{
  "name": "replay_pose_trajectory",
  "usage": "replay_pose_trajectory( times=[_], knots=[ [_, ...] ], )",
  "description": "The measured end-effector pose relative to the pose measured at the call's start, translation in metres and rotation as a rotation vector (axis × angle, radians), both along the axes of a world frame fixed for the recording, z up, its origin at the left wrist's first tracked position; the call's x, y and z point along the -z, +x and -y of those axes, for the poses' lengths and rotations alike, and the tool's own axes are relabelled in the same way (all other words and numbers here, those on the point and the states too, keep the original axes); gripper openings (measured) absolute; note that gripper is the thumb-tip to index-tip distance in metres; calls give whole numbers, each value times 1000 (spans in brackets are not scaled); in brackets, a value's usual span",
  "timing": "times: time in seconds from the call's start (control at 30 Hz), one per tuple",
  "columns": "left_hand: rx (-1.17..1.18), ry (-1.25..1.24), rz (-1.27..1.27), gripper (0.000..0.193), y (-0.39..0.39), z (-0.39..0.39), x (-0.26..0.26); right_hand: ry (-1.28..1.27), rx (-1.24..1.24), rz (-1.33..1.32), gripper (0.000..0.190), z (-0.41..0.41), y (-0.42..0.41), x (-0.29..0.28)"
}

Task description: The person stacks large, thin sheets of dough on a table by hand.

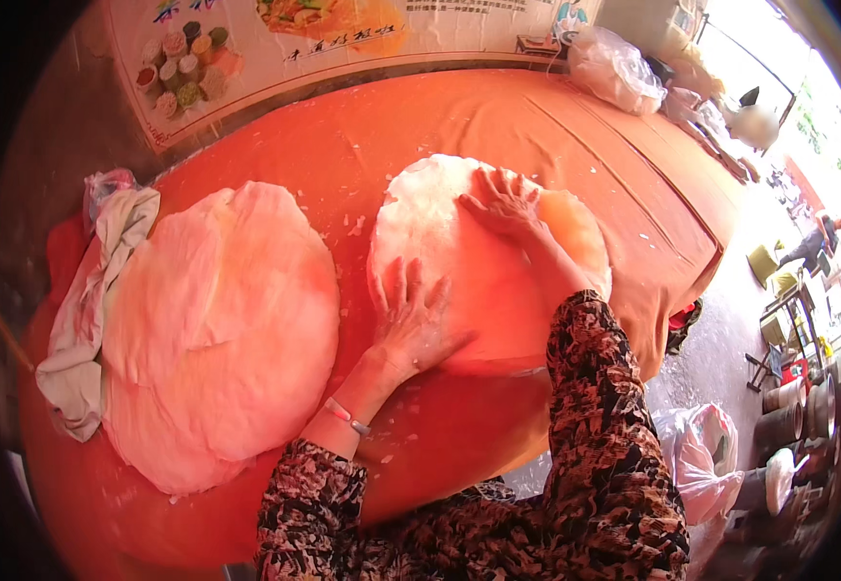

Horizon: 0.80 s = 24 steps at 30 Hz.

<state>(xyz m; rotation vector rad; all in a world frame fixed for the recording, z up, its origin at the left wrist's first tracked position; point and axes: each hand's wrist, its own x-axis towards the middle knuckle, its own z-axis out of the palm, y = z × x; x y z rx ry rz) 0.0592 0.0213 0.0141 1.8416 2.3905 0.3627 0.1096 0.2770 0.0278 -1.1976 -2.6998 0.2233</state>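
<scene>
A large, flat round of pale dough-like sheet [457,290] lies before me on an orange-red cloth [420,436]. My left hand [417,323] rests palm down near its left edge with the fingers apart. On the upper right part of the round, my right hand [507,203] also lies flat, fingers spread. Neither hand grips anything. Left of this round is a bigger stack of similar pale sheets [232,327], overlapping and creased. What lies under my palms is hidden.
A bunched whitish cloth [94,312] borders the stack's left side. Plastic bags [616,69] sit at the table's far right corner. A printed poster [319,51] with writing covers the wall behind. On the floor at right are a plastic bag [703,457], several pots [780,425] and a person [816,243].
</scene>
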Motion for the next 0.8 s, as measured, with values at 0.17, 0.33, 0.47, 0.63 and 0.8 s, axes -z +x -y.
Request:
replay_pose_trajectory(
  times=[0.17, 0.33, 0.47, 0.63, 0.8],
  knots=[
    [-11, -56, 7, 96, 7, -4, -6, 29, 2, -23, 80, -6, 10, 4],
    [43, -63, 9, 96, 13, -12, -5, 47, 42, -5, 83, -16, 24, 3],
    [32, 31, 22, 100, -8, -2, 16, -26, -21, 105, 88, -12, 6, -11],
    [9, -36, 27, 100, -2, -4, 7, -95, -15, 434, 92, -17, 50, -60],
    [30, -42, 7, 98, 3, -6, 3, 1, 13, 196, 88, -28, 101, 2]
  ],
)
